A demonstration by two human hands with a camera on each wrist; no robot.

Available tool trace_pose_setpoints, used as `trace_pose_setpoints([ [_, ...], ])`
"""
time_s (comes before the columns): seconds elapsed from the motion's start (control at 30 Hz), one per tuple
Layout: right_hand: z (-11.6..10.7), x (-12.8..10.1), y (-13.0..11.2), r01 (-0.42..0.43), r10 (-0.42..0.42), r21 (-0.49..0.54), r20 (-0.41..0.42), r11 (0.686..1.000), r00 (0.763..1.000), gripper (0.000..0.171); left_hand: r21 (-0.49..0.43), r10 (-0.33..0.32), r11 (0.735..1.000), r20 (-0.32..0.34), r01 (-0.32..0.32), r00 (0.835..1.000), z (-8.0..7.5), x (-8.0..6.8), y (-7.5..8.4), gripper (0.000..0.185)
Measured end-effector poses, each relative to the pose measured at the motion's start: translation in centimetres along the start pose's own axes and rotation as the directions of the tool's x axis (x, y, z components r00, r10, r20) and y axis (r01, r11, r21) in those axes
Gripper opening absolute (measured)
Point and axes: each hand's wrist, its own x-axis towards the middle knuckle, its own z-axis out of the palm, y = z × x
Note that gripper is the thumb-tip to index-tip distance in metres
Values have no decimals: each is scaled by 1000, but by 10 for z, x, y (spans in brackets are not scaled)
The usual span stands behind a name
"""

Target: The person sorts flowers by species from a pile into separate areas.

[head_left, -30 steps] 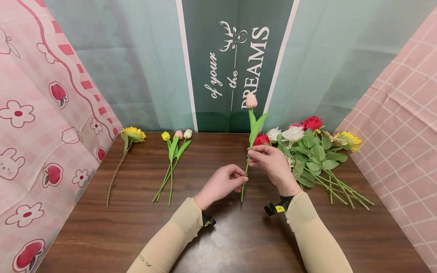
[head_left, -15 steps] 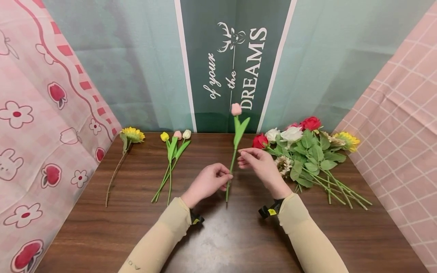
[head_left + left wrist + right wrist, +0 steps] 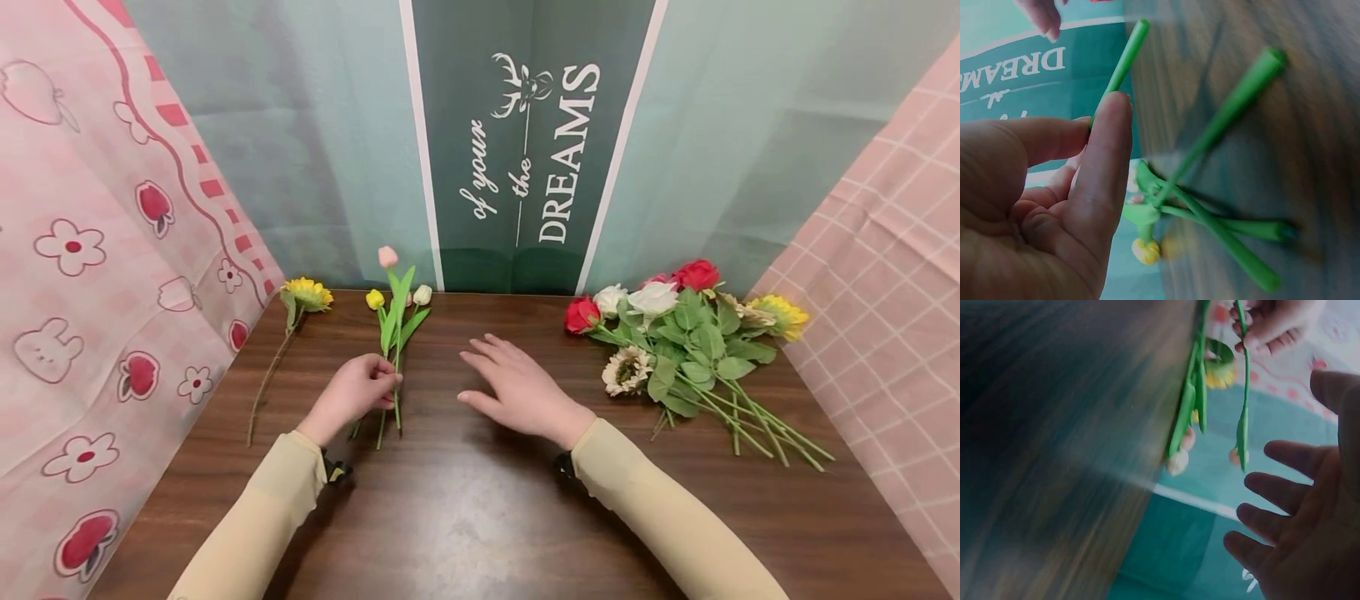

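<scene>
Pink tulip [image 3: 387,257]: its stem is pinched between thumb and fingertips of the left hand [image 3: 352,395], nearest the viewer on the left of the table [image 3: 480,517]. The left wrist view shows the same grip, thumb and forefinger closed on the green stem [image 3: 1124,62]. The flower stands nearly upright, its lower end down by the table and its bloom raised over the small bunch of tulips [image 3: 397,333] that lies flat just beyond the hand. It has not been laid down; it hangs right over that bunch, so judging from the layout it belongs with them.

The right hand [image 3: 517,387] hovers near the middle of the table, fingers spread and straight, holding nothing and well apart from the stem. In the right wrist view its fingers [image 3: 1285,487] are likewise splayed, though the picture is blurred.

Further back, sorted so far: a single sunflower [image 3: 307,293] lying alone at the far left, and the tulip bunch with a yellow and a white bloom visible. Left to sort, by the look of it: the mixed heap [image 3: 690,333] at the far right, holding red and white roses, a pale daisy-like bloom and another sunflower. That heap is much the larger share, so the sorting seems to be at an early stage.
</scene>
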Motion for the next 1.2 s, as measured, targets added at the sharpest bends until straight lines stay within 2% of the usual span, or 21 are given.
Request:
trace_pose_setpoints([
  [0.1,6,3,-6,61,-57,-67,49,996,997,74,-6,-31,1000,12,31,999,2,0,-6,17],
  [0.2,11,3,-9,79,-73,-69,81,994,994,73,-8,-50,999,27,51,998,5,0,-8,17],
  [0.43,13,-8,-5,42,-37,-40,118,998,992,69,-6,-83,997,26,83,996,6,-1,-11,21],
  [0.87,13,-22,7,13,-11,-16,149,1000,989,66,-10,-99,995,38,100,994,4,-6,-14,35],
  [0.97,13,-25,11,2,1,-25,136,1000,991,65,67,-50,997,23,49,998,3,-9,-9,35],
  [1.07,10,-29,18,-18,20,-27,85,999,996,61,199,64,978,7,-64,998,8,-11,-1,37],
  [1.13,5,-32,25,-33,33,-22,24,999,999,54,296,172,941,11,-167,985,15,-13,7,39],
  [1.2,-2,-36,32,-62,62,-7,-43,998,997,46,389,295,876,37,-286,955,26,-13,14,44],
])
